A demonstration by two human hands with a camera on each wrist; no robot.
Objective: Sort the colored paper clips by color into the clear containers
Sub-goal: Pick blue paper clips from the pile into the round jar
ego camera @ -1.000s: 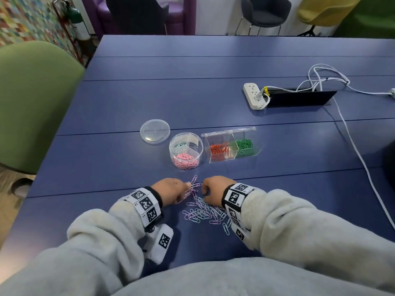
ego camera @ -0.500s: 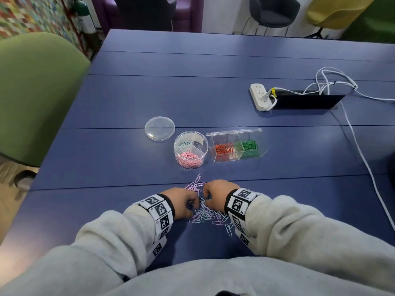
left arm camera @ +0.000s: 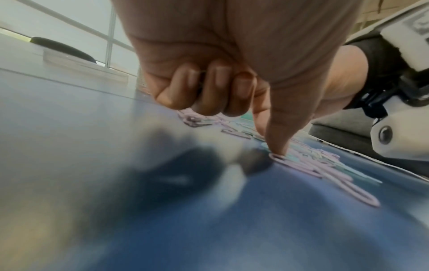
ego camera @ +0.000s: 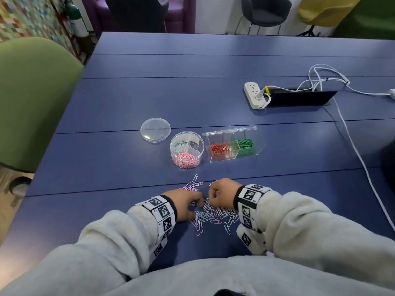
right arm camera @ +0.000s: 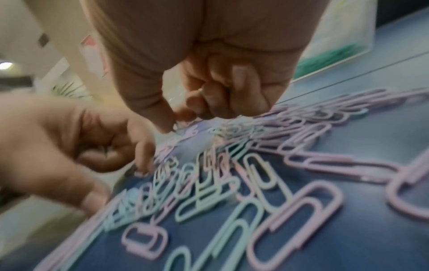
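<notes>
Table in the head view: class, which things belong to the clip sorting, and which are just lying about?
Job: loose clips, round tub, lid, divided box, left hand, right hand.
Lying about: power strip, white cables, green chair.

- left hand: knuckles up, 3 fingers curled into the palm, thumb pointing straight down with its tip on the surface
- right hand: fisted, knuckles up, thumb tip down
- both forearms angled inward, hands nearly touching

Blurred table foreground; right hand fingers' contents hidden
</notes>
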